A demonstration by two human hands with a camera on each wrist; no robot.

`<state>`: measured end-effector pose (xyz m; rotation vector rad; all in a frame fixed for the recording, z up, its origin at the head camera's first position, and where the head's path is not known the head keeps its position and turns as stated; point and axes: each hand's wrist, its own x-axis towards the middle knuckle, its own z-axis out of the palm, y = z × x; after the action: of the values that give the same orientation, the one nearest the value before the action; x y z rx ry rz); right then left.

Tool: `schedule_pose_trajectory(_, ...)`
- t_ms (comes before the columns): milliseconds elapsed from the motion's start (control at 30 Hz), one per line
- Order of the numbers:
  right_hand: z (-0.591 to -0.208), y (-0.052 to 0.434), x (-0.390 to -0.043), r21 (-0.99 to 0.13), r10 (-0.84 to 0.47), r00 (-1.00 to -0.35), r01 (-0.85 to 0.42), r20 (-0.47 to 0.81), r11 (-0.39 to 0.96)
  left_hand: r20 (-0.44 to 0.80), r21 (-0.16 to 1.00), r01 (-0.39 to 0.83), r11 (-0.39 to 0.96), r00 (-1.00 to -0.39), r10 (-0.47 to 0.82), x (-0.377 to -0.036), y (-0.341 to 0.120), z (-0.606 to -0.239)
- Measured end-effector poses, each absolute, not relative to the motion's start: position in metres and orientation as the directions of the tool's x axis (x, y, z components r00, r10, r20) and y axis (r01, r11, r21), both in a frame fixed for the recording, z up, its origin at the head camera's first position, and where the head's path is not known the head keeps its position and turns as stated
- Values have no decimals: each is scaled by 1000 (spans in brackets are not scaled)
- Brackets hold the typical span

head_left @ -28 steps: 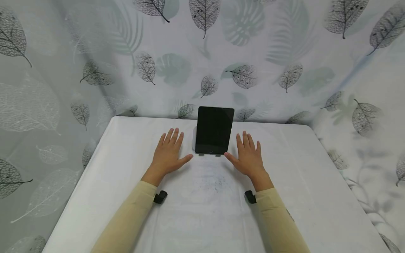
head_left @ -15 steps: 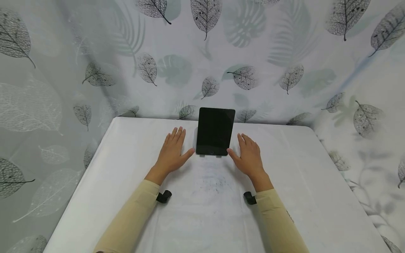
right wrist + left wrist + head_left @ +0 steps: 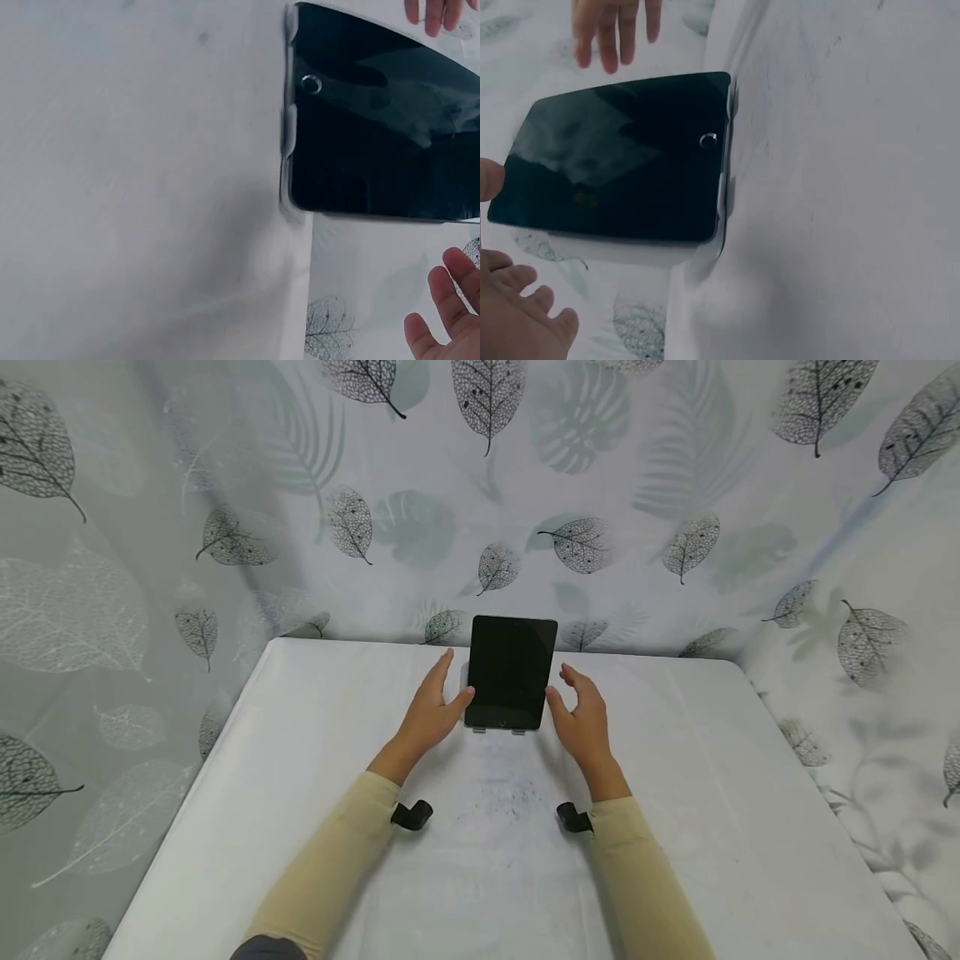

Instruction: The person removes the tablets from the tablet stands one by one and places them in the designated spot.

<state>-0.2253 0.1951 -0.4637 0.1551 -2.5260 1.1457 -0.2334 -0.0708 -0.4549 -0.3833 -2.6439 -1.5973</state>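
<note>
At the far left and all along the back hangs a pale curtain (image 3: pixel 135 527) printed with grey skeleton leaves, and in front of it stands a table under a white cloth (image 3: pixel 300 760) with faint dark smudges near its middle. The person's left hand (image 3: pixel 433 710) is raised off the cloth just left of the tablet, palm turned toward the device, fingers straight and loosely spread, the thumb tip at the tablet's left edge; whether the thumb actually touches the edge is hard to tell from the head view, and in the left wrist view it sits just at the border of the glass. The tablet (image 3: pixel 511 672) stands upright in portrait position at the far middle of the table, its dark screen facing the person, its home button (image 3: pixel 708 140) at the bottom, and its lower edge resting in a small light-coloured stand (image 3: pixel 498 727). Just right of it the right hand (image 3: pixel 581 714) mirrors the left, lifted from the cloth, fingers relaxed and slightly curved, holding nothing, with a narrow gap to the tablet's right edge. Both forearms wear beige sleeves (image 3: pixel 637 877).
</note>
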Motion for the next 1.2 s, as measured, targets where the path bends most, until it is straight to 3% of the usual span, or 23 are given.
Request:
schedule_pose_trajectory(300, -465, 182, -244, -855, 178, -916, -246, 359, 457, 231, 927, 261, 271, -963, 135, -242, -51, -468)
schedule_pose_trajectory(633, -468, 175, -253, -927, 260, -913, -235, 313, 292, 252, 928, 258, 270, -966, 55, -243, -40, -474)
schedule_pose_trajectory(900, -470, 178, -253, -954, 227, -930, -262, 290, 146, 220, 957, 219, 191, -975, 19, -244, -37, -473)
schedule_pose_trajectory(1200, -447, 171, -244, -950, 212, -926, -302, 311, 77, 278, 953, 276, 127, -961, 9, -242, -42, -470)
